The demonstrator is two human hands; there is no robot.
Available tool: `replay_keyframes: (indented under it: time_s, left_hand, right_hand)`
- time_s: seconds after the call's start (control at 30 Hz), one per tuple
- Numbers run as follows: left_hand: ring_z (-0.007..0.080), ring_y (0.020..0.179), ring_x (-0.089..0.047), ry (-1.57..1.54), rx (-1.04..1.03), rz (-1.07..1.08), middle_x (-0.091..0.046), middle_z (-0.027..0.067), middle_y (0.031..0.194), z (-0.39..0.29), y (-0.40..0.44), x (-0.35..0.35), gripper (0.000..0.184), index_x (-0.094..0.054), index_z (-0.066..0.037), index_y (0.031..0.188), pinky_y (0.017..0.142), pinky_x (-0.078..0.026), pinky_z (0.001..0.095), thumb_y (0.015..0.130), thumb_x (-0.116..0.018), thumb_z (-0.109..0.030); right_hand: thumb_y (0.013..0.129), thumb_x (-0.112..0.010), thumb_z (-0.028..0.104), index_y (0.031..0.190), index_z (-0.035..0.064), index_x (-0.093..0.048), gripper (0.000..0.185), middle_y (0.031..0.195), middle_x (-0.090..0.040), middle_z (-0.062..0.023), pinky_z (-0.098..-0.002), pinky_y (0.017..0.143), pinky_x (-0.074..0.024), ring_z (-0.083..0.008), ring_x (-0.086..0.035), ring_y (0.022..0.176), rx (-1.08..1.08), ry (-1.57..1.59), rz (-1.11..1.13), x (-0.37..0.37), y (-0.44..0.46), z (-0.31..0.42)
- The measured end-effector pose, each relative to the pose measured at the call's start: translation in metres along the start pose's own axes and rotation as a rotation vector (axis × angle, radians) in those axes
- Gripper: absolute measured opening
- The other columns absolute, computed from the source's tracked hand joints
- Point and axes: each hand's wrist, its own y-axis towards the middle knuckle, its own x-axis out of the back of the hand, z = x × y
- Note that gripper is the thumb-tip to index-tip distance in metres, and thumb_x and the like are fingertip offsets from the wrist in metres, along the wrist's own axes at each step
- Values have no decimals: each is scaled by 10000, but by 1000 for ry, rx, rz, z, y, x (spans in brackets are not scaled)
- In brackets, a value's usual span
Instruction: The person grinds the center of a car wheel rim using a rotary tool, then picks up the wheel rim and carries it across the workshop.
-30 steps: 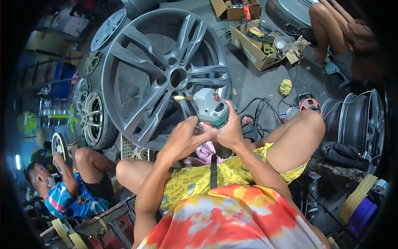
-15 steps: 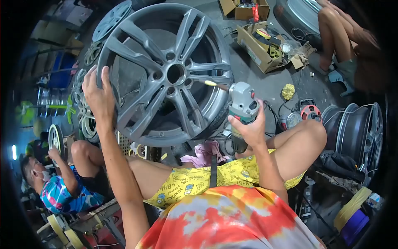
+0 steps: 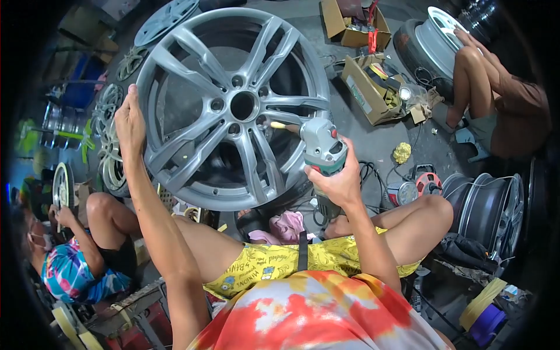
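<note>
A large grey alloy wheel rim [image 3: 201, 125] with paired spokes fills the upper middle, its face towards me. My left hand [image 3: 130, 119] grips the rim's left outer edge, fingers curled round behind it. In my right hand [image 3: 341, 178] is a grey and green power tool [image 3: 321, 143], held by its body. The tool's shaft points left and ends in a small pale yellow tip [image 3: 278, 125], which lies in front of the spokes just right of the hub hole. Whether the tip touches the metal I cannot tell.
Open cardboard boxes [image 3: 364, 102] of supplies stand at upper right, near another person's bare legs [image 3: 469, 81]. More wheels [image 3: 487, 210] lie at right. A co-worker [image 3: 76, 262] sits at lower left. Pink cloth [image 3: 286, 226] and cables lie below the rim.
My left hand has left the tool and taken hold of the rim's left edge. The tool moved right with my right hand, then slightly back left. The rim now faces me more squarely.
</note>
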Motion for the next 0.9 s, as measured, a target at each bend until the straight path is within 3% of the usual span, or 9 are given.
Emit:
replay_keyframes:
  time_s: [0.03, 0.13, 0.5, 0.9]
  left_hand:
    - [98, 733, -379, -44, 3, -1, -441, -23, 724, -4, -3, -1, 627, -665, 89, 965, 650, -358, 294, 1110, -521, -504]
    - [93, 737, -370, -158, 1, 14, -434, -29, 726, -4, -6, -3, 600, -629, 69, 902, 660, -352, 280, 1114, -528, -482]
    - [85, 723, -350, -90, -89, -51, -411, -45, 721, -20, -16, -8, 558, -586, 39, 855, 638, -327, 276, 1116, -542, -453]
    - [85, 702, -345, -112, -69, -17, -396, -48, 705, -25, -22, -4, 549, -598, 25, 842, 617, -309, 294, 1117, -540, -447]
  right_hand:
    - [672, -912, 225, 1373, 8, -496, 844, 1121, -730, -152, -377, 937, -559, -230, -717, 1021, -2, -3, 6, -4, 3, 0]
    - [667, -907, 225, 1353, 6, -507, 823, 1099, -745, -168, -383, 924, -566, -252, -737, 1002, -23, -30, 34, -14, 12, 0]
    - [667, -913, 232, 1332, 3, -507, 812, 1091, -749, -210, -412, 933, -571, -316, -751, 1012, -47, -39, 42, -16, 9, -10]
    - [682, -916, 247, 1326, 7, -507, 800, 1068, -760, -211, -420, 919, -575, -314, -760, 1004, -53, -39, 53, -17, 10, -3]
